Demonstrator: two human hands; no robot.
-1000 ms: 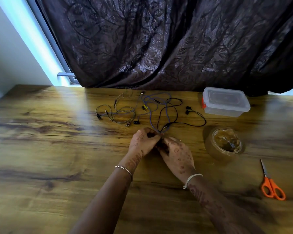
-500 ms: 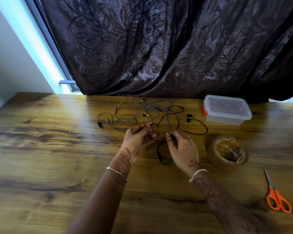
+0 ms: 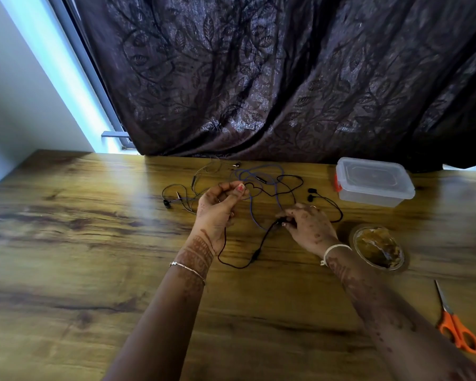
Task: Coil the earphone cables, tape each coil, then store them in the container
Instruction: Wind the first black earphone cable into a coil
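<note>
The black cable (image 3: 255,254) sags toward six o'clock between the left hand (image 3: 220,207), pinching one stretch, and the right hand (image 3: 311,226) at four o'clock, pinching another.

A: Counter (image 3: 94,243): wood grain, smooth, glossy where light falls. Curtain (image 3: 286,78): dark cloth, leaf pattern, faint sheen.
B: Container (image 3: 374,185): translucent plastic, smooth. Tape roll (image 3: 355,242): clear, shiny. Scissors (image 3: 448,312): orange plastic handles, bare metal blades. Black cable (image 3: 242,265): thin, matt. Bracelet (image 3: 187,268): thin metal, glinting.
</note>
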